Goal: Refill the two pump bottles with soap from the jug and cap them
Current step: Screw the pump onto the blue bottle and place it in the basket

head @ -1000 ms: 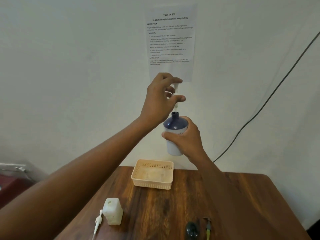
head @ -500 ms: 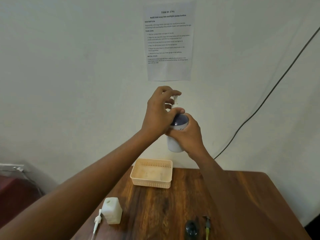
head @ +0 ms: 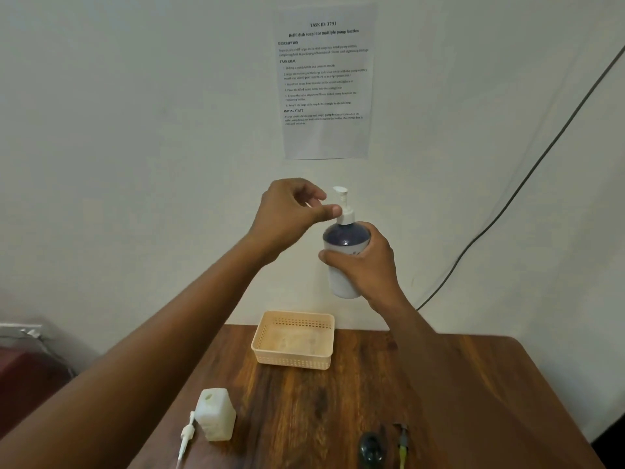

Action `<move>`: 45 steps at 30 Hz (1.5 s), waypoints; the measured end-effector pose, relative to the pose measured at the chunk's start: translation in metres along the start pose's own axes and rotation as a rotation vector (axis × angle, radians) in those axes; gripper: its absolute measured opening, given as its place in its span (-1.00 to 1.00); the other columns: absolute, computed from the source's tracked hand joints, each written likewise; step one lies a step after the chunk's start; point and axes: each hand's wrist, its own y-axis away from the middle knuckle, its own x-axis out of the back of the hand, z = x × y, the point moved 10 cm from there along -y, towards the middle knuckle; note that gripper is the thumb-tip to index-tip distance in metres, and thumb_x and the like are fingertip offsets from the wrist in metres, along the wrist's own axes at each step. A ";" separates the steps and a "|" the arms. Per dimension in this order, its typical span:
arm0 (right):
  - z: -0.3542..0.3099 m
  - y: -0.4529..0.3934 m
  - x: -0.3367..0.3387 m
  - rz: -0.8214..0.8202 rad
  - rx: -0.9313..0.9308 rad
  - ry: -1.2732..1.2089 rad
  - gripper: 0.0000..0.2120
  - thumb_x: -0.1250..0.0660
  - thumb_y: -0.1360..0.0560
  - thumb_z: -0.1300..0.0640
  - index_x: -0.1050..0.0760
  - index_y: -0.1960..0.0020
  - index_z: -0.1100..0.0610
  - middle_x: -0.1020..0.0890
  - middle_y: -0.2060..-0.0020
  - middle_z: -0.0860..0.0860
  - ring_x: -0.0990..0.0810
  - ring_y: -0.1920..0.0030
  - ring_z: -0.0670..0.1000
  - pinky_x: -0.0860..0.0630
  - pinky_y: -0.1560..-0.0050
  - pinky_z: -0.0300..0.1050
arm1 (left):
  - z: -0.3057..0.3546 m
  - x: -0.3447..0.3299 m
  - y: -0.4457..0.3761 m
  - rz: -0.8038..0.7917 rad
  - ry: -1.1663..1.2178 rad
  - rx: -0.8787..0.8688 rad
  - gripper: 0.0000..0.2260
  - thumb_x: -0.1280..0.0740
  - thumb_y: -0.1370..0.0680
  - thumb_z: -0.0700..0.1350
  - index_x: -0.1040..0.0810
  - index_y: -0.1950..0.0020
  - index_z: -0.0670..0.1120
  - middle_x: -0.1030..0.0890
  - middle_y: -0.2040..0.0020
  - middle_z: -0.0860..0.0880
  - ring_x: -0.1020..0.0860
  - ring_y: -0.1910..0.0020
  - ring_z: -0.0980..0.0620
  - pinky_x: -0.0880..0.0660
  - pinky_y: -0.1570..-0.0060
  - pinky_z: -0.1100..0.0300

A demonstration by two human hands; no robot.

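Capping the pump bottle (head: 343, 262)

My right hand (head: 367, 265) grips its body; my left hand (head: 291, 211) pinches the pump head (head: 345, 211).

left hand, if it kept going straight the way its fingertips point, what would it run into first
The left hand points rightward, its thumb tip already at the white pump collar on the bottle held by the right hand. The collar and pump stem would be met first, almost at once; exact contact is hard to judge.
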 end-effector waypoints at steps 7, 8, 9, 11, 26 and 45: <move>-0.007 -0.001 -0.004 0.005 0.017 -0.001 -0.35 -0.65 -0.30 -0.11 -0.42 -0.27 -0.07 -0.60 -0.12 -0.11 -0.60 -0.05 -0.05 -0.50 0.09 -0.28 | 0.005 -0.022 0.004 0.001 0.080 0.017 -0.68 -0.69 -0.30 0.05 -0.67 0.14 -0.08 -0.69 0.21 -0.03 -0.65 0.22 0.07 -0.62 0.22 0.22; -0.008 -0.001 -0.003 0.007 0.020 -0.007 -0.34 -0.65 -0.30 -0.11 -0.43 -0.28 -0.05 -0.61 -0.12 -0.10 -0.61 -0.05 -0.05 -0.52 0.07 -0.26 | 0.004 -0.022 0.003 -0.001 0.095 0.015 -0.68 -0.69 -0.30 0.03 -0.67 0.14 -0.10 -0.69 0.22 -0.05 -0.64 0.24 0.08 -0.61 0.23 0.24; -0.008 -0.001 -0.001 0.011 0.022 -0.015 -0.34 -0.66 -0.29 -0.11 -0.44 -0.28 -0.05 -0.61 -0.12 -0.10 -0.61 -0.04 -0.06 -0.52 0.07 -0.25 | 0.004 -0.022 0.003 -0.012 0.114 0.014 -0.69 -0.69 -0.32 0.00 -0.68 0.12 -0.11 -0.68 0.23 -0.05 -0.64 0.24 0.10 -0.61 0.23 0.26; -0.008 -0.002 0.002 0.019 0.025 -0.036 -0.35 -0.67 -0.27 -0.10 -0.45 -0.26 -0.06 -0.62 -0.09 -0.12 -0.61 -0.04 -0.08 -0.54 0.07 -0.23 | 0.006 -0.025 0.003 -0.059 0.160 -0.003 -0.74 -0.66 -0.39 -0.06 -0.70 0.06 -0.14 -0.64 0.26 0.00 -0.61 0.25 0.16 -0.59 0.19 0.33; -0.005 0.000 0.002 -0.003 0.016 -0.075 -0.35 -0.66 -0.29 -0.09 -0.42 -0.27 -0.11 -0.57 -0.06 -0.22 -0.60 0.00 -0.08 -0.54 0.13 -0.20 | 0.001 -0.041 -0.003 -0.370 0.313 0.016 -0.73 -0.52 -0.54 -0.15 -0.70 -0.24 -0.11 -0.72 -0.18 -0.05 -0.62 -0.22 -0.14 -0.59 -0.27 0.07; -0.004 -0.001 0.004 -0.055 -0.002 -0.133 -0.34 -0.67 -0.30 -0.03 -0.45 -0.31 -0.08 -0.61 -0.15 -0.10 -0.62 -0.07 0.01 -0.62 -0.03 -0.01 | 0.006 -0.061 -0.005 -0.595 0.449 -0.078 -0.75 -0.25 -0.69 -0.30 -0.68 -0.26 -0.17 -0.69 -0.28 0.00 -0.60 -0.33 0.09 -0.51 -0.20 0.35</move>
